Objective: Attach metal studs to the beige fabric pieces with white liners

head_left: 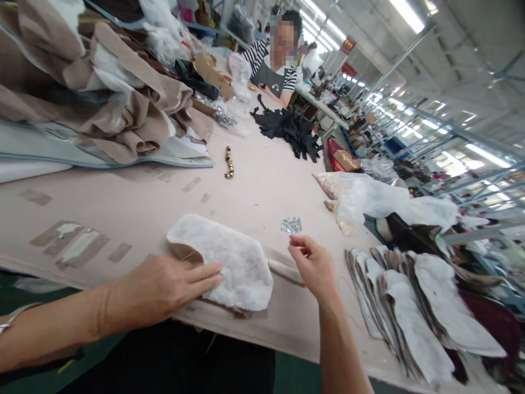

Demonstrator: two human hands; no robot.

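A white fleecy fabric piece with a brown ribbed underside lies on the table in front of me. My left hand rests on its left part, fingers stretched out flat and holding nothing. My right hand is to the right of the piece, thumb and forefinger pinched together. Whatever sits between those fingertips is too small to name. Just beyond them is a little heap of shiny silver bits. A pale stick-like handle lies between the fabric piece and my right hand, partly hidden by the hand.
Stacked fleece-backed pieces stand at the right. A brown fabric heap covers the far left. Gold-coloured metal parts, black strips and a clear plastic bag lie further back. Across the table sits another person.
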